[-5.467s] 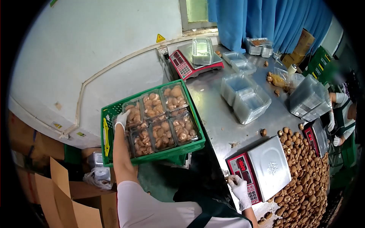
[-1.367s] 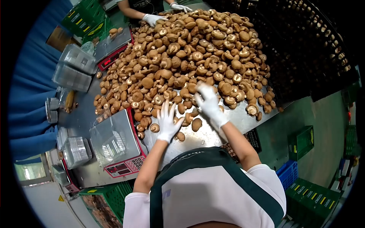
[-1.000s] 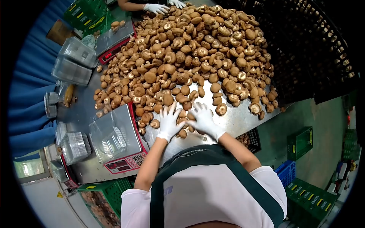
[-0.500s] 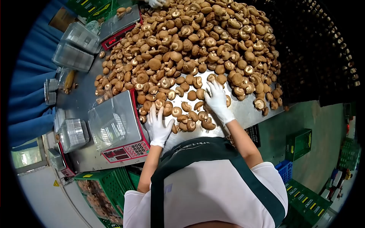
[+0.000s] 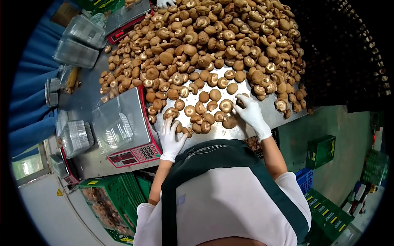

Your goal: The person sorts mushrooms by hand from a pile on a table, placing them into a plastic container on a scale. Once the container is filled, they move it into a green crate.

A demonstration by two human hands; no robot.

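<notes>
Both my hands wear white gloves and rest among brown shiitake mushrooms on a metal table. My left hand (image 5: 171, 140) is at the near left of the loose mushrooms, fingers stretched forward and thumb apart. A small mushroom (image 5: 179, 127) lies between its fingers and thumb, and another (image 5: 187, 132) is beside the thumb. On the right, my right hand (image 5: 253, 116) has its fingers and thumb closed around a dark mushroom (image 5: 241, 101), partly hidden by the glove. Several loose mushrooms, some gills up like this one (image 5: 225, 105), lie between my hands.
A large mushroom heap (image 5: 213, 37) covers the far table. At left, a red-edged scale (image 5: 135, 151) holds clear plastic trays (image 5: 113, 127); more trays (image 5: 78, 49) lie beyond. Another person's gloved hand (image 5: 166, 3) is at the far edge. Green crates (image 5: 111, 201) stand below.
My right hand has moved right and nearer, and its fingers have closed on a mushroom. My left hand has shifted slightly nearer; loose mushrooms between the hands have been moved about.
</notes>
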